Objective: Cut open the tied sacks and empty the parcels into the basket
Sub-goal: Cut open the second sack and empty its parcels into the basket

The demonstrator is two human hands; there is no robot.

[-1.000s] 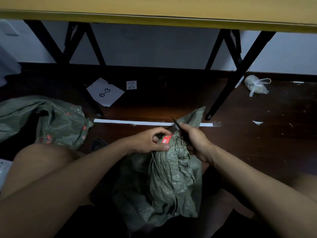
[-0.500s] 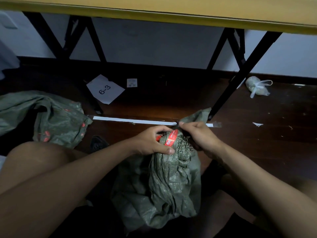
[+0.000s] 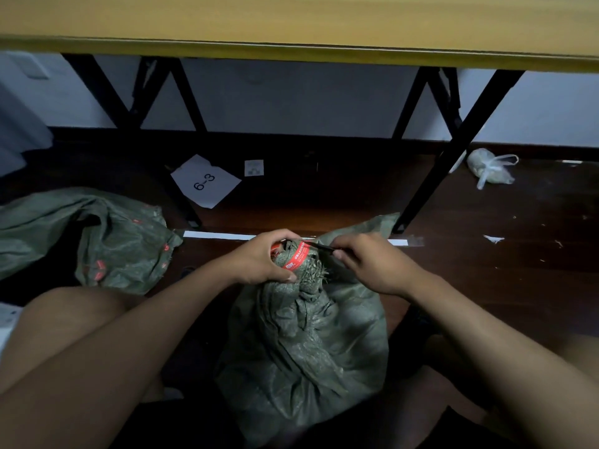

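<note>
A second ago the dark blade stood up and away from the bundle, tip pointing to the far side; now my right hand [image 3: 372, 265] has brought it down flat, and the slim black cutter [image 3: 321, 246] lies with its tip against the red tie band [image 3: 295, 256] that cinches the neck of the green woven sack [image 3: 311, 345]. I read that as the cut about to start or just starting: the band looks whole, the neck is bunched tight, and no parcels show.

My left hand [image 3: 264, 259] is curled round the gathered neck from the left, thumb low on the near side and fingers over the top, pinching the fabric just beside the band. My right hand is curled round the cutter's handle, to the right of the neck, knuckles toward me. The two hands are close together with the band between them.

The sack stands on the dark floor between my knees, its tied neck at the far end of it. A second green sack [image 3: 97, 234] lies slumped at the left, near the yellow table's [image 3: 291, 27] black legs. I see no basket here, so I cannot tell where the parcels go.
</note>
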